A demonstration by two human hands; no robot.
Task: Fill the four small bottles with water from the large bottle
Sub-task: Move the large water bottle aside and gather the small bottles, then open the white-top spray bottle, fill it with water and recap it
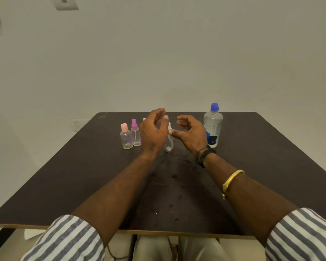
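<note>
Your left hand (152, 131) and right hand (191, 133) hover loosely curled and empty around the clear small bottle (168, 141) standing mid-table between them, so a clumsy nudge could topple it toward the capped large bottle (213, 127) nearby.

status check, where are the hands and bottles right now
Left hand and right hand open, flanking clear small bottle. Large bottle capped, upright, right side. Two pink-topped bottles left, untouched.
</note>
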